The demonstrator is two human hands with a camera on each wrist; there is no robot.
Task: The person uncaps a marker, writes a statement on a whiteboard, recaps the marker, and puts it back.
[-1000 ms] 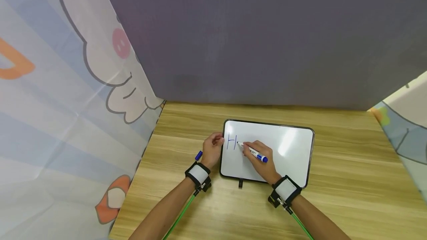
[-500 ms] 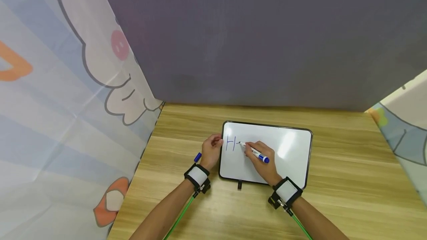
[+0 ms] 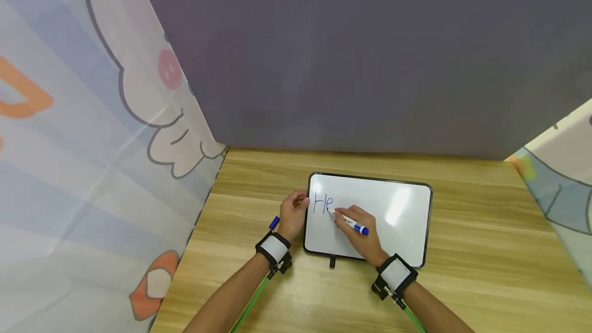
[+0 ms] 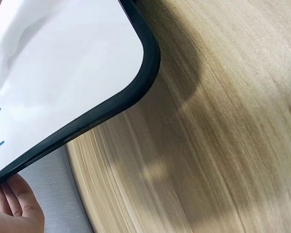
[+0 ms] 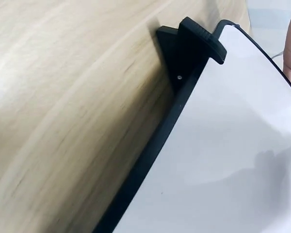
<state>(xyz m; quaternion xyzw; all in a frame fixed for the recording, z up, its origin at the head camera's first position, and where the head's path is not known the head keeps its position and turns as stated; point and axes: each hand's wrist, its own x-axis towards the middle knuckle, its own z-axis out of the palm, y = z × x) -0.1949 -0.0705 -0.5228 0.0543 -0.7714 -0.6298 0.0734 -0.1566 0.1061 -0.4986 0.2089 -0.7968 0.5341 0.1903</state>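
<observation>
Right hand [image 3: 358, 227] pinches a blue marker [image 3: 350, 221], tip on the whiteboard [image 3: 398, 220]; left hand [image 3: 292, 210] grips the whiteboard's left edge on the worktop [image 3: 485, 251]

There is one whiteboard [image 3: 393, 209] on one wooden table [image 3: 485, 251]. One marker [image 3: 350, 223] is in view, and one blue cap [image 3: 274, 222], which seems to sit in the left hand though the view is too small to be sure. Two hands show, the left hand [image 3: 293, 213] and the right hand [image 3: 358, 230], each with one wristband: two wristbands. Two blue letters [image 3: 322, 203] stand on the whiteboard. One black tab [image 5: 189, 48] juts from its near edge. Two printed curtains hang, one to each side.
</observation>
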